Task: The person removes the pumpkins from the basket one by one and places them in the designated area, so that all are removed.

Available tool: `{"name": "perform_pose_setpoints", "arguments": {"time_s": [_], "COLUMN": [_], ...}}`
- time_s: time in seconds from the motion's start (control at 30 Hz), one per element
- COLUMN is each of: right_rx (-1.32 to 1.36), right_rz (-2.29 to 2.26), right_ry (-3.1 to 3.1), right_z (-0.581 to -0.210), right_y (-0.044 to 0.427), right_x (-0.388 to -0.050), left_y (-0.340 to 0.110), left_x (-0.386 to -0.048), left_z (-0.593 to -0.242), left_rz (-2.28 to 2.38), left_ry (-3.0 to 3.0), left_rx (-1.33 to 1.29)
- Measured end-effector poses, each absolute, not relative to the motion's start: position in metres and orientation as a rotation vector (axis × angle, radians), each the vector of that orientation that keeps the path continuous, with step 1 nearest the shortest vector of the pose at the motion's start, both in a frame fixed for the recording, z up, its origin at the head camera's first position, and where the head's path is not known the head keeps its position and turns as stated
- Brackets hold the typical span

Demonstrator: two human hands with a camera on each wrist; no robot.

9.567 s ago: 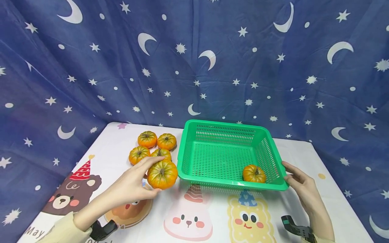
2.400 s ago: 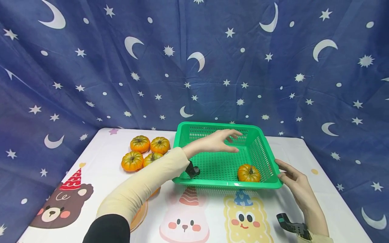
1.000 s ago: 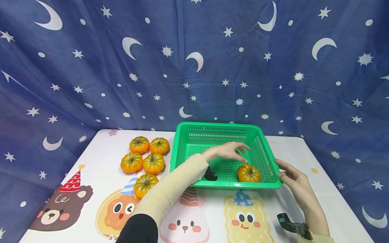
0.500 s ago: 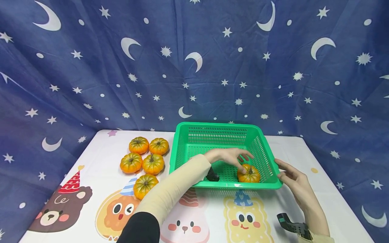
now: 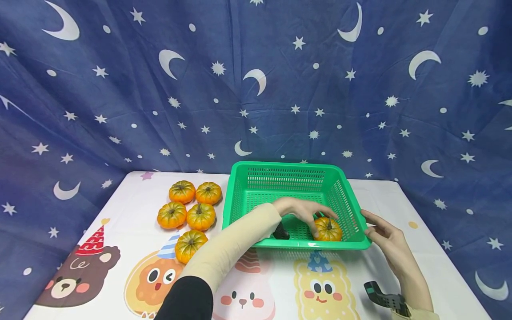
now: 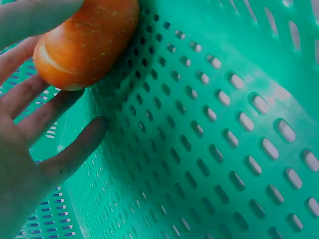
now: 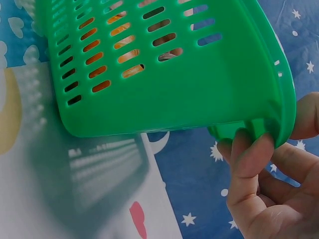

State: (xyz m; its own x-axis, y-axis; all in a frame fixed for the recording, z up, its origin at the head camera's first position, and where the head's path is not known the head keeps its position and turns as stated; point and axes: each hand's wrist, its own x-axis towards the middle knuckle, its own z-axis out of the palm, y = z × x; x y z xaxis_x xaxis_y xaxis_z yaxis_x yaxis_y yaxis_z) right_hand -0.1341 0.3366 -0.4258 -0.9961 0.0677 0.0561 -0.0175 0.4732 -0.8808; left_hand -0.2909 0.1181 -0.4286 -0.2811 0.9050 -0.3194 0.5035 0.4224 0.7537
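Note:
Inside the green plastic basket, at its near right corner, sits a small orange pumpkin. My left hand reaches in over the basket and grips this pumpkin, thumb on the near left and fingers over the far side. The left wrist view shows the pumpkin's smooth orange side between thumb and fingers, close to the perforated wall. With thumb and fingers my right hand pinches the rim at the basket's right end. In the right wrist view its fingers curl round the rim's edge.
Several more small pumpkins stand in a group on the table left of the basket, with one pumpkin nearest the front, by the left sleeve. A blue curtain hangs behind the white printed tablecloth.
The pumpkin once held by my left hand now stands on the table with the left group. That hand has moved right, down into the basket, and taken hold of the pumpkin there.

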Motion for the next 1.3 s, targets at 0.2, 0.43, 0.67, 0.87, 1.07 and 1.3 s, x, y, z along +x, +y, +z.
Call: {"name": "perform_pose_setpoints", "arguments": {"time_s": [0.2, 0.43, 0.67, 0.87, 1.07, 1.3], "right_rx": [-0.054, -0.041, -0.054, -0.042, -0.036, -0.031], "right_rz": [1.574, 1.600, 1.600, 1.587, 1.584, 1.578], "right_ry": [-2.624, -2.606, -2.611, -2.614, -2.610, -2.609], "right_z": [-0.4249, -0.4265, -0.4270, -0.4264, -0.4260, -0.4258], "right_y": [0.3364, 0.3362, 0.3350, 0.3347, 0.3355, 0.3354], "right_x": [-0.1340, -0.1339, -0.1336, -0.1335, -0.1335, -0.1339], "left_y": [0.1207, 0.1220, 0.1222, 0.1222, 0.1225, 0.1233], "left_x": [-0.2890, -0.2880, -0.2883, -0.2883, -0.2889, -0.2889], "left_z": [-0.4268, -0.4273, -0.4294, -0.4297, -0.4307, -0.4292], "left_rz": [0.635, 0.617, 0.604, 0.601, 0.638, 0.594], "left_ry": [1.936, 1.954, 1.975, 2.019, 2.013, 1.998], "left_rx": [1.171, 1.145, 1.173, 1.179, 1.151, 1.152]}}
